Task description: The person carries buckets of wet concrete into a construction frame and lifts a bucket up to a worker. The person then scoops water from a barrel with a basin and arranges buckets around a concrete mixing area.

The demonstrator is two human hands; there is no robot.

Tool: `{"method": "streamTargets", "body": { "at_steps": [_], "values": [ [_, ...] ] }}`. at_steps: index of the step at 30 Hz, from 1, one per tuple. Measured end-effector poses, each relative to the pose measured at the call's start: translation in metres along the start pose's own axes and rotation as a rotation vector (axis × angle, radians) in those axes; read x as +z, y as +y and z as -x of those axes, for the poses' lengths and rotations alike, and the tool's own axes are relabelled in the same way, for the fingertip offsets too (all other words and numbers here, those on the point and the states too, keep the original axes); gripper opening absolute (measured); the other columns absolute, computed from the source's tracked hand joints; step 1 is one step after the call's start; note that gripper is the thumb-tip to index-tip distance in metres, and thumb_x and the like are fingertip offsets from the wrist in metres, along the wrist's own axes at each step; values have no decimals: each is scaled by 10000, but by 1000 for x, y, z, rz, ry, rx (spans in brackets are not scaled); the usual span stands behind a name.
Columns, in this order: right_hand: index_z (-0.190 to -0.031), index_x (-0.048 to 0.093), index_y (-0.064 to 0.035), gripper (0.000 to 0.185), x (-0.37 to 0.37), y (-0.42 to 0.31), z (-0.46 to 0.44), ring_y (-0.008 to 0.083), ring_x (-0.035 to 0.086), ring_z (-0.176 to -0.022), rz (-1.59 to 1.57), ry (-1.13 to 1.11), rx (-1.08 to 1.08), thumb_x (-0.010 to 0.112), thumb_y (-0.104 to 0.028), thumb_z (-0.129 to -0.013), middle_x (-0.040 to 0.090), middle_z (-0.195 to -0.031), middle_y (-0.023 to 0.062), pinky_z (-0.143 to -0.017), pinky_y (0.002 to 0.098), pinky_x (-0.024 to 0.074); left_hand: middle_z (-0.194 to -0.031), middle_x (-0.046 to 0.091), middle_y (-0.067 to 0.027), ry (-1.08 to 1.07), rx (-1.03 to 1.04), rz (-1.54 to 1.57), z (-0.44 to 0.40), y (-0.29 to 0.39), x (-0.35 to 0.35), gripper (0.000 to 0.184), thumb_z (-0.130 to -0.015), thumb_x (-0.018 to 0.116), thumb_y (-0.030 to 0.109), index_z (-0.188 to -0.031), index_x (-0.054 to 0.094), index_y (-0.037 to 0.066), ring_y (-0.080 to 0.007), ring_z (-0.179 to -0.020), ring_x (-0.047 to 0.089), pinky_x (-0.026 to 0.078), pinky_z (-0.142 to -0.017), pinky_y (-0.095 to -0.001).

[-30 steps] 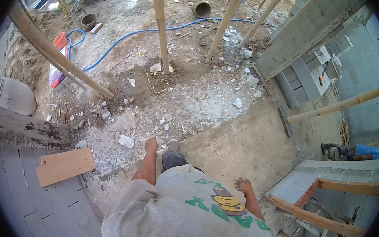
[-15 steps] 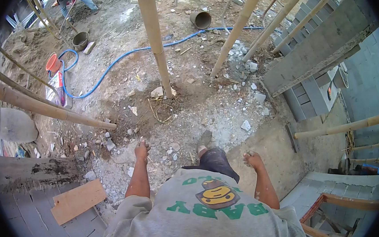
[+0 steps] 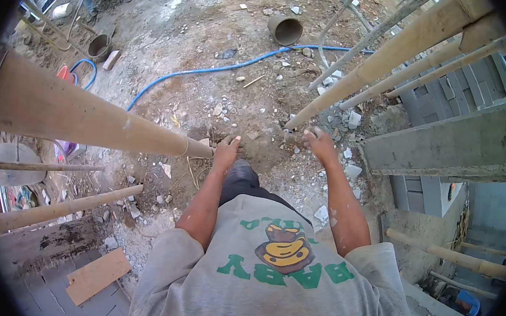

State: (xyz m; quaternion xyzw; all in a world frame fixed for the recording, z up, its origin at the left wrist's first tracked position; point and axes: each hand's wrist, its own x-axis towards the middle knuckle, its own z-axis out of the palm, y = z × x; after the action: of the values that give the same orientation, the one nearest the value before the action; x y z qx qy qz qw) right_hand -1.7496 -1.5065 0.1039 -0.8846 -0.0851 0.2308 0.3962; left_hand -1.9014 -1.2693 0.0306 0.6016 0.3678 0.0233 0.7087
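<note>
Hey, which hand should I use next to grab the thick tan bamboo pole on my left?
Probably your left bare hand: it appears beside the lower end of the thick tan bamboo pole, though contact is unclear. Your right bare hand sits farther across.

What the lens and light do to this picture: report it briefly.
Head view: fisheye distortion inside a black rim, the large bamboo pole widening toward the left edge; head view: soft, diffuse daylight, no hard shadows evident on the ground; head view: left hand and right hand clearly outlined, no heavy blur.
</note>
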Motion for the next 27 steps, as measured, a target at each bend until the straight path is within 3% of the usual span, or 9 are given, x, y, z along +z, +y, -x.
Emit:
{"method": "streamTargets", "body": {
  "at_steps": [4, 5, 7, 12, 15, 17, 19, 22, 27],
  "values": [
    [-1045, 505, 70, 507, 8, -30, -115, 306, 544, -940, 96, -70, -113, 533, -345, -754, 552, -995, 236, -827, 348, 392, -823, 594, -78, 19, -109, -128, -126, -8, 23, 305, -829, 481, 273, -1034, 500, 48, -151, -677, 590, 418, -516, -242],
    [-1049, 501, 74, 515, 5, -31, -137, 309, 530, -963, 63, -56, -10, 534, -345, -752, 543, -1011, 240, -841, 347, 384, -799, 595, -78, 40, -118, 70, -136, 13, 36, 294, -832, 477, 268, -1028, 502, 51, -156, -656, 588, 416, -497, -241],
    [-1058, 493, 84, 530, -6, -38, -185, 317, 503, -1010, 1, -43, 188, 535, -345, -749, 525, -1043, 248, -868, 346, 369, -783, 595, -78, 37, -139, -63, -192, 1, 33, 289, -833, 477, 266, -1025, 502, 51, -154, -643, 583, 415, -493, -243],
    [-907, 570, 61, 398, 5, 65, -298, 252, 603, -626, 256, 3, 316, 544, -307, -758, 617, -718, 135, -600, 329, 460, -785, 597, -72, 122, -240, -62, -265, 74, 18, 291, -836, 471, 271, -1020, 498, 47, -146, -646, 578, 420, -521, -265],
    [-869, 583, 44, 349, 29, 110, -363, 232, 605, -608, 205, 67, 437, 551, -285, -756, 616, -709, 134, -553, 318, 465, -849, 596, -74, 153, -227, -55, -312, 90, -11, 315, -831, 469, 283, -1047, 477, 54, -151, -701, 579, 404, -547, -250],
    [-847, 589, 36, 322, 33, 95, -381, 207, 601, -598, 232, 7, 497, 555, -271, -758, 609, -700, 132, -510, 308, 460, -878, 593, -73, 196, -282, -61, -325, 115, -21, 325, -829, 465, 294, -1053, 474, 59, -150, -731, 577, 398, -572, -251],
    [-839, 592, 32, 302, 2, -16, -389, 178, 595, -582, 386, -157, 480, 555, -257, -762, 600, -688, 128, -459, 298, 447, -902, 590, -73, 244, -320, -55, -334, 141, -26, 334, -827, 459, 310, -1053, 475, 64, -147, -758, 573, 395, -599, -260],
    [-958, 558, 71, 507, 27, 25, -460, 337, 526, -967, -96, -372, 763, 532, -374, -717, 536, -1011, 254, -803, 366, 422, -908, 583, -73, 317, -373, -35, -358, 145, -40, 347, -825, 455, 320, -1062, 473, 67, -147, -765, 570, 396, -595, -265],
    [-956, 555, 72, 522, 35, 47, -592, 372, 493, -990, 253, -243, 578, 538, -385, -705, 522, -1023, 264, -853, 380, 391, -859, 581, -66, 394, -499, -86, -405, 130, -41, 329, -826, 453, 300, -1054, 480, 65, -150, -735, 570, 400, -570, -264]
  ]
}}
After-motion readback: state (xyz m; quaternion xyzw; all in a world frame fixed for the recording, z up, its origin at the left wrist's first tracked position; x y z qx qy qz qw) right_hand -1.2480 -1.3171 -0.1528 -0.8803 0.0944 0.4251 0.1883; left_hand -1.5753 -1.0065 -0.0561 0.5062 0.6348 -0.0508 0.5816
